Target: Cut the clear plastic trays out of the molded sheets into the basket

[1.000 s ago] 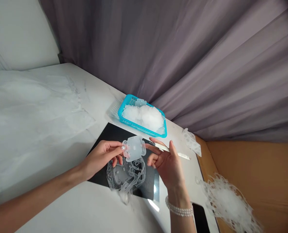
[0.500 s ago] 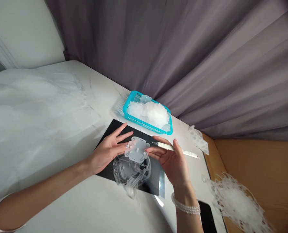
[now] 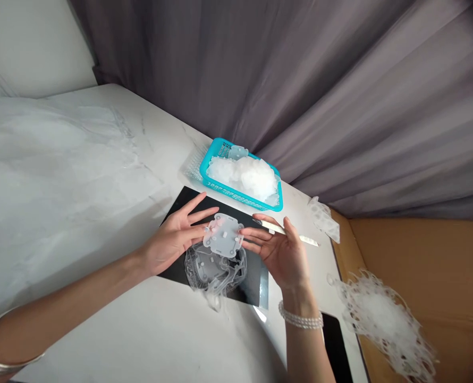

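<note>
Between my hands, above a black mat (image 3: pixel 256 282), is a flat translucent plastic piece (image 3: pixel 224 236) with notched edges and small raised knobs. My left hand (image 3: pixel 170 239) pinches its left edge, the other fingers spread out. At its right edge are the fingertips of my right hand (image 3: pixel 282 252). A slim white pen-shaped tool (image 3: pixel 278 230) with a dark tip lies in that hand between thumb and index finger, tip pointing left. Below the piece, a tangle of clear plastic strips (image 3: pixel 216 271) rests on the mat, with another similar flat piece among it.
A blue basket (image 3: pixel 240 201) heaped with white translucent pieces stands behind the mat. Clear plastic sheeting (image 3: pixel 61 149) covers the left. At right are a perforated plastic scrap (image 3: pixel 324 218), a black flat object (image 3: pixel 336 346), and a cardboard box (image 3: pixel 420 255) with lacy plastic waste (image 3: pixel 388 324) at its edge.
The view has shifted slightly, so everything sits a little higher in the picture. The plastic piece stays between both hands, and the tool in my right hand has tilted slightly.
</note>
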A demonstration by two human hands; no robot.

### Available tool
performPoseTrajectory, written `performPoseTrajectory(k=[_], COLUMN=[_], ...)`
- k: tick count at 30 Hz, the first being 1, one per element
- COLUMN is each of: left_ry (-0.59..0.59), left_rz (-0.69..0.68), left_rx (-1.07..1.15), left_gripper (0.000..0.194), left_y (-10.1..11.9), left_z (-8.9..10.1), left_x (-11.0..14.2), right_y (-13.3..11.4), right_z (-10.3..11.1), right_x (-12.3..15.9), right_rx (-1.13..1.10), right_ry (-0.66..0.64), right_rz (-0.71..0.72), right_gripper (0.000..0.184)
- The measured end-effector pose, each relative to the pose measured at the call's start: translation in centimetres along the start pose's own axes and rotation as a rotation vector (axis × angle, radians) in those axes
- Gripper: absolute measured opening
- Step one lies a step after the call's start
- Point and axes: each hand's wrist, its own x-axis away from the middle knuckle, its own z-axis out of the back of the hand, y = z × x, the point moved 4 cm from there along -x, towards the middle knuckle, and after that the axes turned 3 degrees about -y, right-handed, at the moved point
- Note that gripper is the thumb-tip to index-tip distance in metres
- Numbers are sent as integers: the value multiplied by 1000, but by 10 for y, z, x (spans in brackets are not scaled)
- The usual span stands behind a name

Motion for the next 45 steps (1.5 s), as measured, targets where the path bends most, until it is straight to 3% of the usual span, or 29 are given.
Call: performPoseTrajectory(k=[17, 22, 25, 29, 33, 36, 38, 42, 45], left_ry=[-3, 30, 84, 116, 122, 84, 65, 31, -88], left_rz=[23, -24, -53, -71, -92, -119, -163, -256, -328], left_rx=[81, 47, 10, -52, -151, -275, -365, -555, -947], left_gripper=[82, 76, 61, 51, 44, 37, 32, 25, 24], left_y=[-4, -7, -8, -8, -6, -6, -5, 0, -2], left_z=[3, 9, 17, 23, 27, 27, 27, 24, 10], left_x=[-1, -5, -7, -11, -13, -14, -16, -14, 1], right_y=[2, -6, -26, -62, -73, -56, -33, 28, 62], right_z=[3, 4, 3, 1, 2, 5, 3, -3, -10], right_x=[0, 0, -16, -64, -100, -78, -44, 39, 81], right_rx=[35, 34, 76, 144, 167, 213, 261, 319, 423], right_ry=[19, 86, 148, 233, 261, 271, 220, 101, 40], right_rz=[-1, 49, 201, 429, 388, 343, 270, -17, -132], right_gripper=[55, 55, 53, 50, 43, 45, 51, 60, 66])
